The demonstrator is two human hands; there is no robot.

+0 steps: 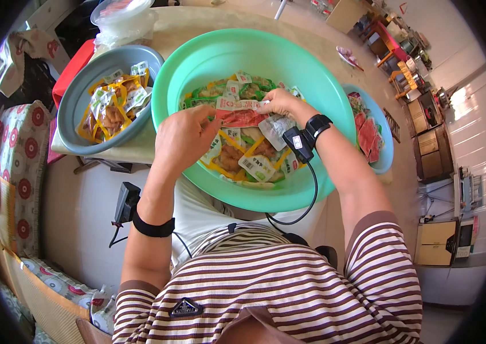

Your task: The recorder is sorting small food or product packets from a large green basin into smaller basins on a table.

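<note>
A large green plastic basin (183, 64) holds many sealed food packets, with yellow-edged ones (230, 158) near me and green-edged ones (208, 91) behind. Above them, my left hand (188, 137) and my right hand (284, 103) hold a red and white packet (243, 116) stretched flat between them, one hand at each end. The fingers of both hands pinch its edges. A silvery packet (276, 129) lies just under my right wrist. Left of the basin, a grey-blue basin (69, 124) holds yellow-edged packets (112, 118) of brown food.
On the right, a light blue basin (387, 142) holds red packets (368, 137). Clear plastic tubs (118, 17) stand at the table's back left, near a red box (71, 73). A small plate (348, 58) lies at the right. A cable (311, 193) hangs from my right wrist.
</note>
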